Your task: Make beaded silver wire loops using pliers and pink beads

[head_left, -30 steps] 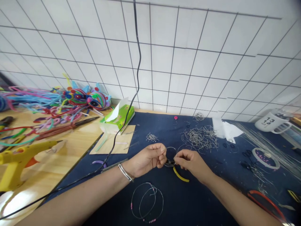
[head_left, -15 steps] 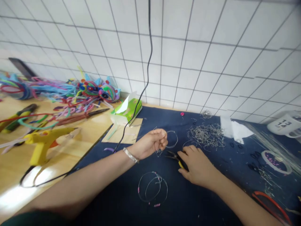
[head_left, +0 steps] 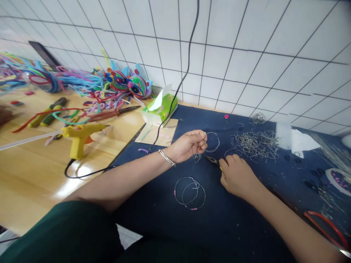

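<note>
My left hand [head_left: 190, 146], a silver bangle at its wrist, pinches a round loop of thin wire [head_left: 219, 141] whose far side sticks out to the right. My right hand [head_left: 238, 177] is wrapped round pliers [head_left: 213, 161] with yellow on the handles. Their dark jaws point left, just below and apart from my left fingers. A small tangle of wire [head_left: 196, 157] lies under the left hand. Nearer to me, wire rings with pink beads [head_left: 194, 209] rest on the dark blue cloth [head_left: 164, 223].
Right of my hands lies a heap of wire pieces [head_left: 255, 144], with red-handled scissors [head_left: 326, 226] lower down. To the left are a yellow glue gun [head_left: 79, 140], a green tissue pack [head_left: 164, 106] and colourful pipe cleaners [head_left: 79, 78]. A black cable [head_left: 189, 54] hangs across the tissue pack.
The view has swung left and down, so everything appears farther right and higher. My right hand covers more of the pliers' handles. The left hand keeps its pinch on the wire loop.
</note>
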The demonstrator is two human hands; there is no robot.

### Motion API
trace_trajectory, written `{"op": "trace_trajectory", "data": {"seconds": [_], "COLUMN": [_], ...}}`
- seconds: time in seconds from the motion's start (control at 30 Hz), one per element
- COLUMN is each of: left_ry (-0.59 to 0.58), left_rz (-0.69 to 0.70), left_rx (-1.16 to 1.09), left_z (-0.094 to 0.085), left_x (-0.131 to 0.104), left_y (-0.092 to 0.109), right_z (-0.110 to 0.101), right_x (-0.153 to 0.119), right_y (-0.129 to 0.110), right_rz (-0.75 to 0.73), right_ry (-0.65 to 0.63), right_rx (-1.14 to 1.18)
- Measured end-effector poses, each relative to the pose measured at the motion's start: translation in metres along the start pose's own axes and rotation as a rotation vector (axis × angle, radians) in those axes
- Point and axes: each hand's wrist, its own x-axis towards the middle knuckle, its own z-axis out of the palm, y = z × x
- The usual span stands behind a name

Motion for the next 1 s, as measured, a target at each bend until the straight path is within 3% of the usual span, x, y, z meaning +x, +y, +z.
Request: {"op": "trace_trajectory", "data": {"seconds": [0.17,0.3,0.37,0.63,0.83,1.0], "left_ry": [0.023,0.108,0.149,0.119,0.141,0.131], "left_rz": [0.029,0.039,0.050,0.108,0.079,0.033], "left_rx": [0.004,0.007,0.015,0.113,0.124,0.118], "left_z": [-0.003,-0.003,-0.001,0.007,0.009,0.014], "left_x": [0.001,0.002,0.003,0.004,0.002,0.000], "left_y": [-0.001,-0.003,-0.004,-0.005,-0.011,-0.014], "right_z": [0.004,0.001,-0.002,-0.009,-0.010,-0.016], "right_x": [0.001,0.000,-0.001,0.002,-0.001,-0.004], "right_y": [0.005,0.014,0.020,0.029,0.028,0.022], "right_rz": [0.045,0.111,0.142,0.336,0.391,0.357], "right_ry": [-0.023,0.004,0.024,0.143,0.015,-0.027], "right_rx": [0.053,0.204,0.320,0.968,1.416,1.540]}}
